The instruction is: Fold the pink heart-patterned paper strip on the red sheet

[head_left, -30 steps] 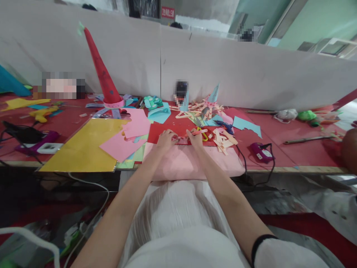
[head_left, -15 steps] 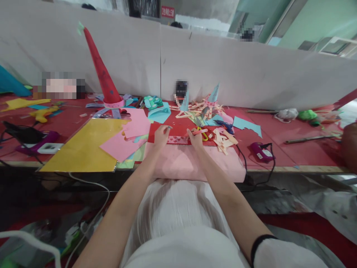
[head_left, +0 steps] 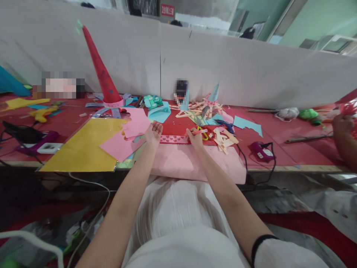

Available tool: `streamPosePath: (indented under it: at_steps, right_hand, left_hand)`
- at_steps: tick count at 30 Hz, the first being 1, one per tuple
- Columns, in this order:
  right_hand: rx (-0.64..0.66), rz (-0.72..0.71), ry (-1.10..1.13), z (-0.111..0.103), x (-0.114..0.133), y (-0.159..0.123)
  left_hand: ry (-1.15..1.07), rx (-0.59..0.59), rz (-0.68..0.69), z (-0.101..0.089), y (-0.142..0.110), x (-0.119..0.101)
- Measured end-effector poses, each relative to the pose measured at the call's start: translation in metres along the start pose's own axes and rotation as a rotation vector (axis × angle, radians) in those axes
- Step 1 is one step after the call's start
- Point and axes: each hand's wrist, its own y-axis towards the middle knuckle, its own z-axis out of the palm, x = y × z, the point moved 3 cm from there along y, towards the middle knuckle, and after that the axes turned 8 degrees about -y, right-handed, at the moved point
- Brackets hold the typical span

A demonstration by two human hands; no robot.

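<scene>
A pink paper strip with a row of red hearts (head_left: 174, 139) lies flat before me on a red sheet (head_left: 174, 129). At the strip's left end rests my left hand (head_left: 153, 134), its palm partly turned up and fingers stretched out with nothing in them. My right hand (head_left: 195, 139) is closed around a pinkish-red marker pen (head_left: 202, 131) by the strip's right end. The pen slants to the right; its tip is hidden by my fingers.
Yellow-handled scissors (head_left: 205, 134) and pale paper scraps (head_left: 225, 140) lie to the right. Pink paper (head_left: 138, 123) and a yellow sheet (head_left: 86, 147) are at the left. Behind stand a tall red cone (head_left: 99, 67) and a small blue cone (head_left: 214, 93). Another person's hand (head_left: 344, 130) is far right.
My left hand has moved left along the strip and turned palm up, uncovering more hearts. My right hand has stayed in place with the marker. The other person's hand at right has shifted.
</scene>
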Motion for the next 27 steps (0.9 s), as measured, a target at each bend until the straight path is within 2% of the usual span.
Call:
streamPosePath:
  at_steps: [4, 6, 8, 11, 14, 16, 20, 27]
  right_hand:
    - [0.011, 0.008, -0.013, 0.000, 0.001, -0.001]
    - [0.017, 0.009, -0.012, -0.001, 0.002, -0.001]
    - [0.023, 0.010, -0.007, -0.001, 0.004, -0.002]
    - [0.033, 0.019, 0.008, -0.001, 0.005, -0.003]
    - [0.039, 0.012, 0.020, 0.001, 0.005, -0.002]
    - [0.041, 0.003, 0.021, 0.002, 0.004, -0.002]
    - [0.036, -0.015, 0.030, 0.001, 0.004, -0.002]
    - [-0.065, -0.014, 0.051, -0.003, 0.006, -0.004]
  left_hand:
    - [0.071, 0.059, -0.021, 0.008, -0.004, 0.003]
    - [0.222, 0.107, -0.021, 0.012, -0.008, 0.005]
    - [0.501, 0.193, 0.031, 0.017, -0.016, 0.007]
    - [0.980, 0.390, 0.343, 0.029, -0.035, 0.005]
    - [1.255, 0.633, 0.467, 0.038, -0.052, 0.008]
    - [1.330, 0.693, 0.509, 0.040, -0.057, 0.008]
    - [1.428, 0.765, 0.507, 0.037, -0.057, 0.016]
    - [1.475, 0.765, 0.516, 0.032, -0.052, 0.026]
